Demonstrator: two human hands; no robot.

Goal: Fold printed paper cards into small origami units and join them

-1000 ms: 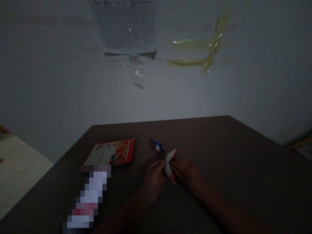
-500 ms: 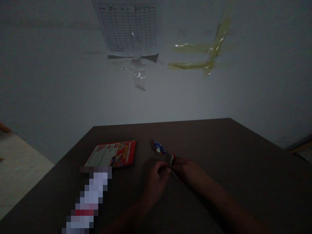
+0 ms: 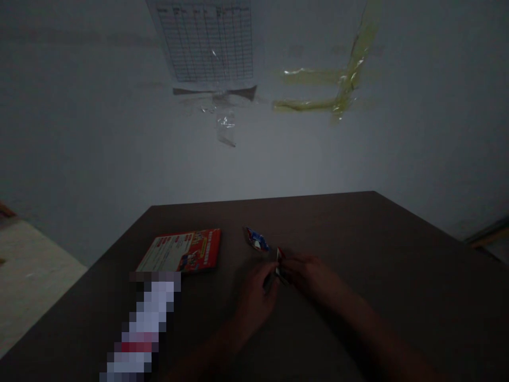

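Between my two hands is a small, thin red and white piece [image 3: 279, 255], standing on edge; its kind is hard to make out in the dim light. My left hand [image 3: 257, 297] grips its left side with thumb and fingers. From the right, the closed fingers of my right hand [image 3: 312, 273] hold the other side and cover much of it. Just beyond my hands lies a small shiny blue and red packet [image 3: 257, 240] on the dark table [image 3: 326, 217].
A flat red box [image 3: 209, 249] with a white printed panel lies to the left. In front of it is a pixelated whitish object [image 3: 139, 323]. Behind the table rises a wall [image 3: 286, 159] with a taped-up printed sheet [image 3: 210, 45] and yellowish tape [image 3: 306, 106].
My fingers have shifted slightly around the red and white piece, and less of its lower end shows now. The packet and the red box lie as before.
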